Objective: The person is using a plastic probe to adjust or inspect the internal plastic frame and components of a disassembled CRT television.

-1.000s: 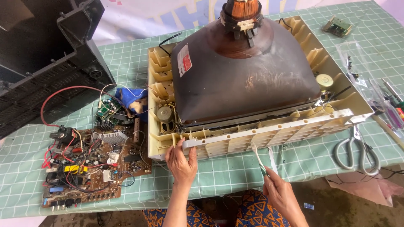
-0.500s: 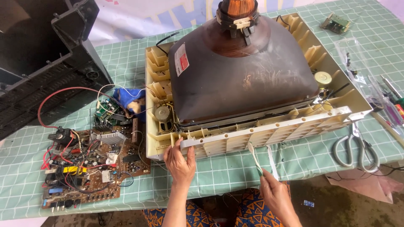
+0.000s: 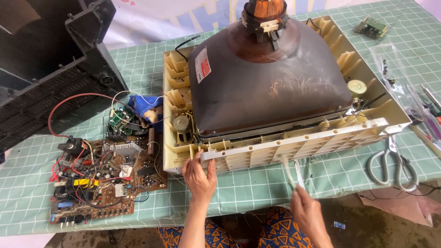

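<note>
A dark picture tube (image 3: 271,87) lies face down inside a cream plastic television front frame (image 3: 294,147) on the green checked cloth. My left hand (image 3: 200,177) grips the near left corner of that frame, thumb on its top edge. My right hand (image 3: 308,212) sits near the table's front edge and is closed on a thin pale tool (image 3: 290,171) that points up toward the frame's near wall. A copper-wound yoke (image 3: 264,11) crowns the tube's neck.
A brown circuit board (image 3: 103,177) with red and black wires lies left of the frame. A black rear casing (image 3: 50,69) stands at the far left. White-handled scissors (image 3: 395,163) and screwdrivers (image 3: 429,108) lie at the right; a small green board (image 3: 371,26) lies at the far right.
My right hand has shifted slightly, keeping the pale tool against the frame's near side. My left hand stays on the frame corner. The view has tilted a little.
</note>
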